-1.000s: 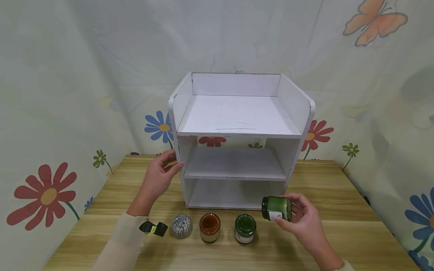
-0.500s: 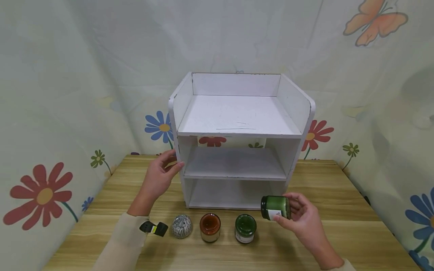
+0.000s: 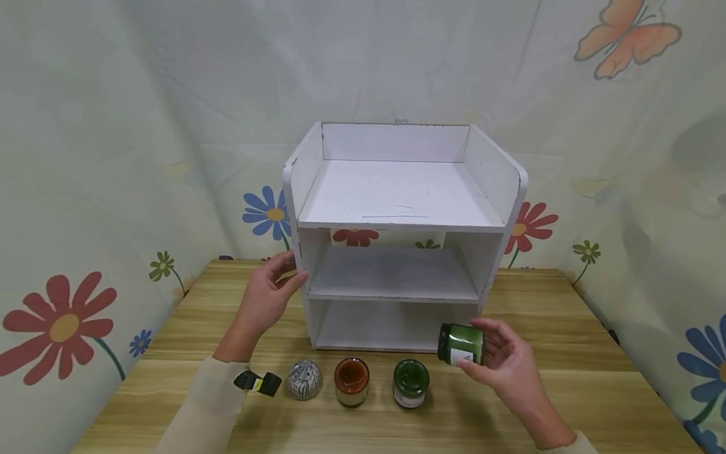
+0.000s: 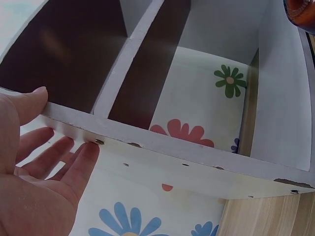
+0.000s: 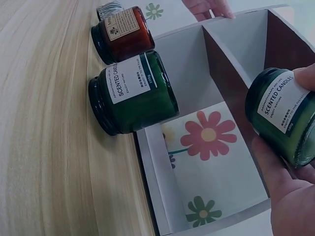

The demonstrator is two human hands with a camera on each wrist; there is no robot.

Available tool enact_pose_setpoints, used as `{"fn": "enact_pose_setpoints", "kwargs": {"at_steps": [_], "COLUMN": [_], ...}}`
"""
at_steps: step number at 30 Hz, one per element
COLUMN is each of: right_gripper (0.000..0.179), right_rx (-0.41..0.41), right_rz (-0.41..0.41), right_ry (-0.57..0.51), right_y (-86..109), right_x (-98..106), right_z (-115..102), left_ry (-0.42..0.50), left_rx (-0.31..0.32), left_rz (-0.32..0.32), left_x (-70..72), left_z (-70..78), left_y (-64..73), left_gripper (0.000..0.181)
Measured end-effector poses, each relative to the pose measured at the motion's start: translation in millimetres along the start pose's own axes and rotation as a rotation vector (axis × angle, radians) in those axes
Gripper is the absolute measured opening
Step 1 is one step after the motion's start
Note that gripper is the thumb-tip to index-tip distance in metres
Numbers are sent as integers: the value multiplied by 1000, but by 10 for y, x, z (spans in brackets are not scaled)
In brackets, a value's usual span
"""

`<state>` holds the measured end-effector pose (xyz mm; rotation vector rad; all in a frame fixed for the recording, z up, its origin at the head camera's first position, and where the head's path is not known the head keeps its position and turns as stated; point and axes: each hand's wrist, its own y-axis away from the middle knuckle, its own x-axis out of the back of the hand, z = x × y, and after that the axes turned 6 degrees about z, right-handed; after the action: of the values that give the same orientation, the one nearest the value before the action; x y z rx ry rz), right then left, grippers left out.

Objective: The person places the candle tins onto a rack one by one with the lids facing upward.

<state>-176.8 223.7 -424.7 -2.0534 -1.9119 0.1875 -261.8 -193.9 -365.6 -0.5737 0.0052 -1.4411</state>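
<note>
My left hand (image 3: 266, 296) holds the left side panel of a white shelf unit (image 3: 397, 297), thumb on the front edge and fingers against the outer face. In my right hand (image 3: 510, 366) is a green scented candle jar (image 3: 465, 342), gripped between thumb and fingers. It lies sideways in the air, in front of the unit's lower right corner, its dark end pointing left. The right wrist view shows "SCENTED CANDLES" on its white label (image 5: 283, 101). A second green candle jar (image 3: 411, 383) stands on the table just left of the held one.
An amber candle jar (image 3: 351, 381) and a round black-and-white patterned object (image 3: 304, 379) stand in line with the second green jar, before the shelf unit on the wooden table (image 3: 578, 391). A flower-printed curtain (image 3: 227, 94) hangs behind and at both sides.
The held green jar has tilted slightly in my right hand, its right end rising a little. My left hand and the shelf unit stay where they were.
</note>
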Motion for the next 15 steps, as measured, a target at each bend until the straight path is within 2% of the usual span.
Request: {"fn": "enact_pose_setpoints", "kwargs": {"at_steps": [4, 15], "right_gripper": [71, 61], "right_rx": [16, 18], "right_rz": [-13, -9], "right_ry": [25, 82], "right_y": [-2, -9], "right_x": [1, 8], "right_z": [0, -6], "left_ry": [-5, 1], "left_rx": [-5, -5], "left_rz": [4, -1], "left_x": [-6, -1], "left_z": [-11, -18], "left_y": [-9, -10], "left_gripper": [56, 56]}}
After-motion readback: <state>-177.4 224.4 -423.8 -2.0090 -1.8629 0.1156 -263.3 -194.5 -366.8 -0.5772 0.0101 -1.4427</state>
